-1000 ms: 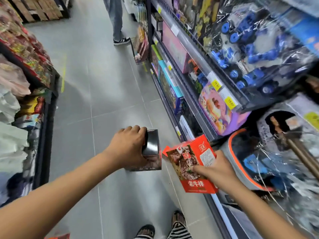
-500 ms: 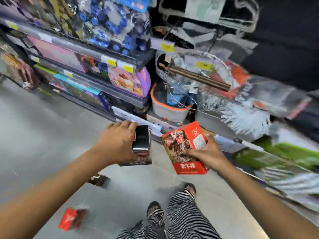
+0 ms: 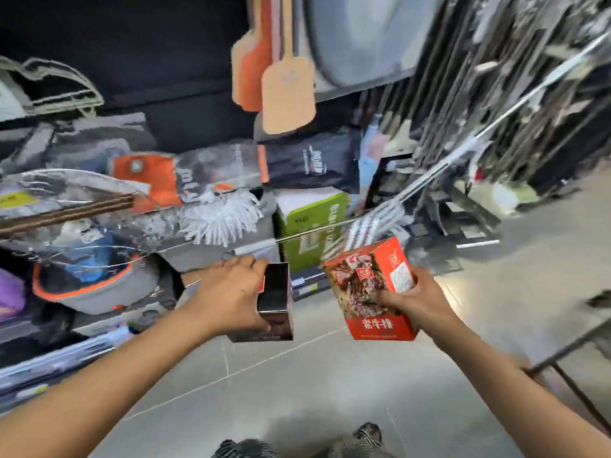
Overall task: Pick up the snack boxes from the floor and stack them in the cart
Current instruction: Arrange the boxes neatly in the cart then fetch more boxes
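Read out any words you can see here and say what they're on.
"素牛排": red box, bottom front, held in the right hand.
White label on that box: too small to read.
Green carton and black bag: lettering blurred.
Dark box in the left hand: nothing legible.

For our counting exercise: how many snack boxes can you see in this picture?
2. A dark box in the left hand; a red box in the right hand. More may lie outside the view.
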The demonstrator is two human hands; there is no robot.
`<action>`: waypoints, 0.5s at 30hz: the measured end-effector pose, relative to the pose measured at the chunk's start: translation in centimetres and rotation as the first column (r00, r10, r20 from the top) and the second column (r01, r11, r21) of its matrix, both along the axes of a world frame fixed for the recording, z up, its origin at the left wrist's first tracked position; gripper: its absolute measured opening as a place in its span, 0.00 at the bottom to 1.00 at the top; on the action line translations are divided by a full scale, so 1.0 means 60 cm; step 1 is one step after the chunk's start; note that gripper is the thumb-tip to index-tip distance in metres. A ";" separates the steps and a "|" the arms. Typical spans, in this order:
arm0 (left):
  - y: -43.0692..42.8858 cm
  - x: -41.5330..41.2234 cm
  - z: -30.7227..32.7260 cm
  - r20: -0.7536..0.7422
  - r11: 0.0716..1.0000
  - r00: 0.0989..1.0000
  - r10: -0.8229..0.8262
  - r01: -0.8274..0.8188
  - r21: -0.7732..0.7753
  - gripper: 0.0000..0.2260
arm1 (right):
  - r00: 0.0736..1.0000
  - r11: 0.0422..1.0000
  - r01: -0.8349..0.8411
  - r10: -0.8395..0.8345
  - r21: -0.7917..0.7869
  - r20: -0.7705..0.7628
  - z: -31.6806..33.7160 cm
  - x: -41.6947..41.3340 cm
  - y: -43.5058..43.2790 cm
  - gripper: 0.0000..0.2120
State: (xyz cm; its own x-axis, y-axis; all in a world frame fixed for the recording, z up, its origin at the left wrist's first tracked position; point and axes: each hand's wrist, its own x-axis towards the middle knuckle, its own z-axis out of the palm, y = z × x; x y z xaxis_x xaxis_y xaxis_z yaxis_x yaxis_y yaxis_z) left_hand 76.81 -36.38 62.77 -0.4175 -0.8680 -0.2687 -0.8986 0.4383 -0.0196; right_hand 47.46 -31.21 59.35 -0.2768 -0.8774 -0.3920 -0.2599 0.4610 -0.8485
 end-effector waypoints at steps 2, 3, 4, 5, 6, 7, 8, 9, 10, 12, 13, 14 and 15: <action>-0.019 -0.114 0.001 -0.027 0.996 0.996 -0.082 0.083 0.028 0.41 | 0.990 0.990 0.138 -0.137 -0.026 0.012 0.015 -0.101 0.032 0.27; -0.025 -0.169 0.003 -0.042 0.992 0.991 -0.125 0.127 0.030 0.40 | 0.980 0.979 0.198 -0.197 -0.050 0.016 0.021 -0.147 0.047 0.30; -0.028 -0.222 0.005 -0.057 0.985 0.984 -0.171 0.173 0.027 0.39 | 0.965 0.963 0.261 -0.260 -0.071 0.023 0.029 -0.192 0.064 0.31; -0.032 -0.274 0.005 -0.070 0.976 0.974 -0.217 0.219 0.020 0.38 | 0.948 0.944 0.317 -0.316 -0.092 0.029 0.037 -0.235 0.081 0.32; -0.034 -0.323 0.005 -0.084 0.965 0.962 -0.259 0.261 0.011 0.38 | 0.930 0.924 0.366 -0.366 -0.107 0.023 0.043 -0.275 0.096 0.32; -0.036 -0.370 0.006 -0.099 0.954 0.950 -0.298 0.299 0.001 0.39 | 0.912 0.905 0.409 -0.410 -0.112 0.017 0.046 -0.313 0.111 0.32; -0.038 -0.413 0.007 -0.114 0.942 0.936 -0.334 0.335 -0.011 0.39 | 0.893 0.888 0.448 -0.449 -0.102 0.010 0.045 -0.350 0.127 0.33; -0.041 -0.455 0.008 -0.129 0.929 0.921 -0.368 0.368 -0.024 0.40 | 0.878 0.873 0.476 -0.480 -0.104 -0.006 0.041 -0.385 0.142 0.33; -0.044 -0.495 0.009 -0.139 0.915 0.905 -0.403 0.402 -0.035 0.40 | 0.857 0.854 0.510 -0.515 -0.103 -0.017 0.035 -0.417 0.158 0.32; -0.048 -0.569 0.015 -0.153 0.878 0.865 -0.478 0.476 -0.053 0.37 | 0.815 0.811 0.576 -0.579 -0.103 -0.008 0.022 -0.473 0.188 0.30; -0.051 -0.604 0.016 -0.162 0.857 0.842 -0.515 0.512 -0.061 0.35 | 0.789 0.785 0.611 -0.614 -0.102 0.004 0.015 -0.497 0.200 0.29; -0.053 -0.637 0.018 -0.174 0.834 0.817 -0.550 0.547 -0.070 0.34 | 0.755 0.751 0.654 -0.655 -0.091 0.022 0.010 -0.517 0.212 0.29; -0.056 -0.669 0.018 -0.178 0.813 0.795 -0.580 0.577 -0.075 0.33 | 0.720 0.715 0.694 -0.693 -0.085 0.037 0.003 -0.535 0.222 0.30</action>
